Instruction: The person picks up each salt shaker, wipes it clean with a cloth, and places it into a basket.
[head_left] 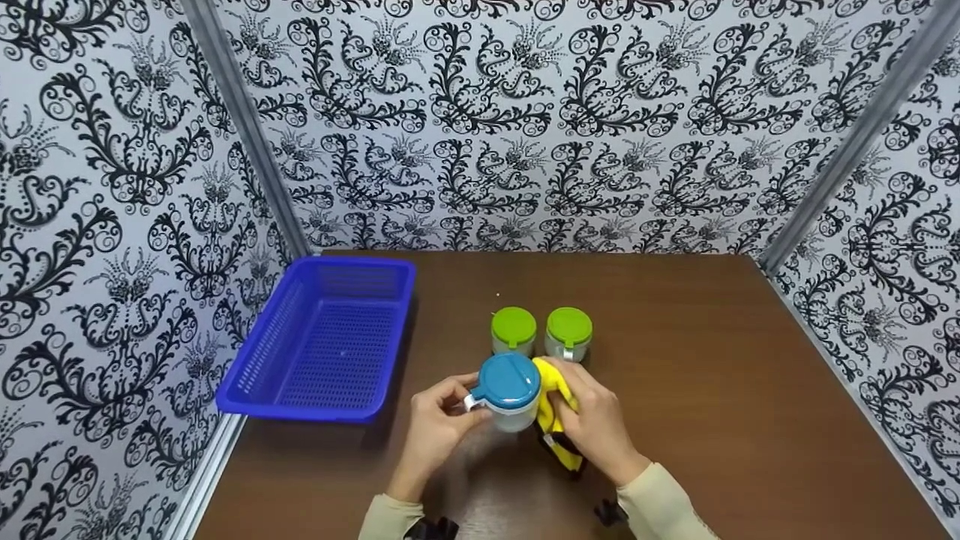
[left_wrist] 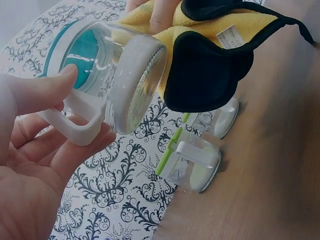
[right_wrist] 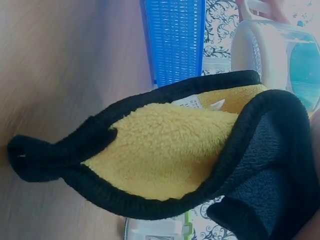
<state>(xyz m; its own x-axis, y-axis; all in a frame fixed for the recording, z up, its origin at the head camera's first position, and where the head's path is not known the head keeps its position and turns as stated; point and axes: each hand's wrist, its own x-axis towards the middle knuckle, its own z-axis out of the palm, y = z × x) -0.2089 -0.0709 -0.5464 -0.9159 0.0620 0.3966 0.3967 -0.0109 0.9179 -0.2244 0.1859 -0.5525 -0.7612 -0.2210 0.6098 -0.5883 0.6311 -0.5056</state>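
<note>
My left hand [head_left: 437, 429] grips a clear jar with a blue flip lid [head_left: 510, 381] by its white handle [left_wrist: 82, 131]. The left wrist view shows the jar tilted, its pale base toward the cloth. In my right hand [head_left: 598, 416] is a yellow microfibre cloth [head_left: 553, 382] with black edging, bunched up against the jar's right side. Its dark patch and white tag [left_wrist: 230, 37] show in the left wrist view, and a hem loop [right_wrist: 32, 157] dangles in the right wrist view. Just behind the held jar stand two green-lidded jars, one left [head_left: 514, 327] and one right [head_left: 569, 327].
A blue-purple perforated plastic basket [head_left: 300, 412] stands at the left of the brown table [head_left: 697, 360]. Patterned wall panels [head_left: 525, 112] close off the back and both sides. Small black objects [head_left: 609, 513] lie near the wrists at the front.
</note>
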